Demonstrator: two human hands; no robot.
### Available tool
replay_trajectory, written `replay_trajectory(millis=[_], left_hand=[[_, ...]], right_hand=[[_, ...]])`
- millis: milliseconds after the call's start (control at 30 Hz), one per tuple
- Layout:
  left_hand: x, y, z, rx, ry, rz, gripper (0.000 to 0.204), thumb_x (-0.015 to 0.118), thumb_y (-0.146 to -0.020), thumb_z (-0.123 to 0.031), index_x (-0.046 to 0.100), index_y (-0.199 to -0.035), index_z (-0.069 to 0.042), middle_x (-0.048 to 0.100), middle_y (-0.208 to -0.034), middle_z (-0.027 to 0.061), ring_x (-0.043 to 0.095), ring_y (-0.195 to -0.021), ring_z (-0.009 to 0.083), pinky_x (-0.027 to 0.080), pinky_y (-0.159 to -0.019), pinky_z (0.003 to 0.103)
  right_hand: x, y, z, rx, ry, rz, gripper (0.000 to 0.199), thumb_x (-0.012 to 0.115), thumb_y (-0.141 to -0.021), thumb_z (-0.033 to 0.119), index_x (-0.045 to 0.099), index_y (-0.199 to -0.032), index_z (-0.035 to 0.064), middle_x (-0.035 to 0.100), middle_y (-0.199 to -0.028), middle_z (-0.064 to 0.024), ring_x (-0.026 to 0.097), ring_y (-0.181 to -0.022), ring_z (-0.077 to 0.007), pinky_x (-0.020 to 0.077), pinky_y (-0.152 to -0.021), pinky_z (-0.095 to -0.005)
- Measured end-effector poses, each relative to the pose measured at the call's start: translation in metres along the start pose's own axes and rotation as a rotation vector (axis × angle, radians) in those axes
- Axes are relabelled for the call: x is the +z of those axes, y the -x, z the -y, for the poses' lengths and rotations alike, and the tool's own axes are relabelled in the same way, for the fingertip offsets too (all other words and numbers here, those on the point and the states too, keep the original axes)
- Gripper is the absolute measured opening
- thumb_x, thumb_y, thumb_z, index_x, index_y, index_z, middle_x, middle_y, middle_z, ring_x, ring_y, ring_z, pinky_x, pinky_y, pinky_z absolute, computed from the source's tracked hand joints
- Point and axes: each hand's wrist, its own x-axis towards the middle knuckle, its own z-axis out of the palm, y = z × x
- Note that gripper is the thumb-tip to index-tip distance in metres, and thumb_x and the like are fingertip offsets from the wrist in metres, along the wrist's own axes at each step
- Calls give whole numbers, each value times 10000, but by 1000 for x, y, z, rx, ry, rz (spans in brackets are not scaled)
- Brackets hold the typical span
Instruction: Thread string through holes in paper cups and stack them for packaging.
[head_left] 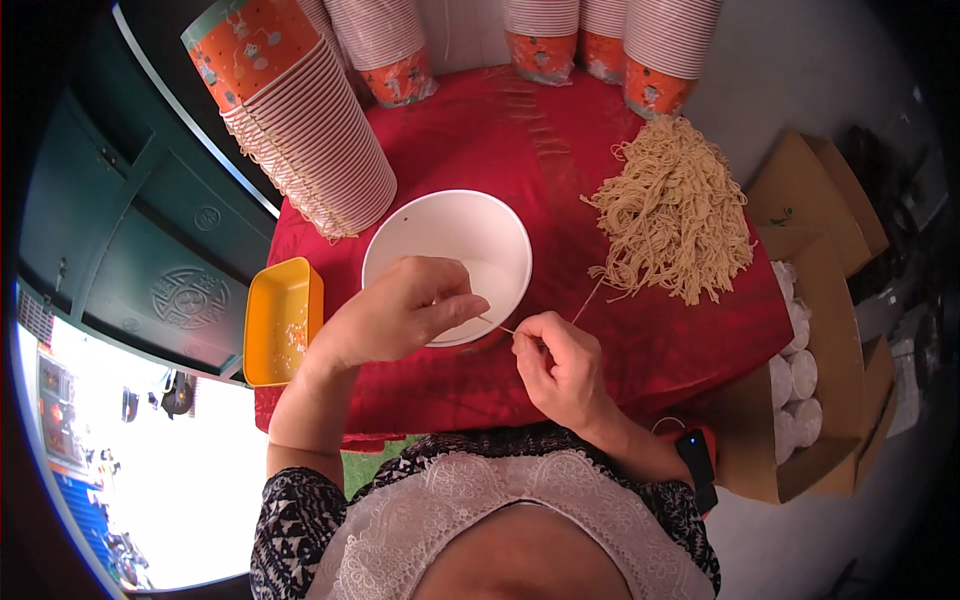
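A worktop covered with a red cloth (620,360) fills the middle of the view. Tall stacks of orange patterned paper cups stand along its far edge: one long stack (300,130) leans over at the left, and shorter stacks (385,45) (540,35) (665,55) stand behind and to the right. A small yellow rectangular plastic tray (283,320) rests at the worktop's left edge. On the right, beside the worktop, an open brown cardboard box (810,340) holds rows of white round lids (795,375). A dark green panelled door (130,230) shows at the left.
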Motion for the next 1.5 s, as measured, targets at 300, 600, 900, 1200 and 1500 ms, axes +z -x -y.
replay_trajectory(millis=[300, 600, 900, 1200, 1500], left_hand=[[24, -1, 2, 20, 585, -73, 153, 695, -899, -28, 648, -764, 26, 613, -689, -9, 522, -640, 42, 398, -538, 216], [18, -5, 6, -69, 703, 15, 88, 713, -893, -29, 690, -841, 38, 666, -763, 11, 579, -673, 52, 454, -579, 206], [20, -8, 8, -96, 768, 85, 96, 700, -891, 5, 675, -977, 37, 660, -829, 8, 580, -711, 52, 452, -599, 198], [23, -11, 14, -33, 716, 49, 48, 682, -919, -22, 655, -925, 18, 623, -803, -12, 524, -676, 36, 408, -564, 194], [22, -11, 14, -54, 747, 62, 52, 679, -918, -18, 653, -911, 26, 624, -782, 15, 532, -656, 59, 417, -547, 214]], right_hand=[[10, 2, -2, -41, 5, 29, 57, 641, -880, -58, 604, -906, -25, 650, -775, -118, 611, -594, -152, 464, -519, -285], [-19, -15, 21, 6, -35, 54, 149, 638, -883, -59, 628, -1021, -3, 661, -786, -132, 676, -681, -201, 507, -588, -306], [-40, -56, 33, -25, -212, 214, 134, 555, -885, -100, 602, -978, -16, 640, -845, -71, 588, -685, -97, 476, -601, -250], [-34, -70, 19, -296, 155, 169, 146, 622, -745, -110, 623, -868, -31, 603, -949, -127, 621, -819, -283, 515, -693, -368], [-26, -54, 10, -302, 208, 162, 316, 735, -708, -51, 625, -1004, -34, 572, -1031, -120, 608, -901, -266, 533, -713, -359]])
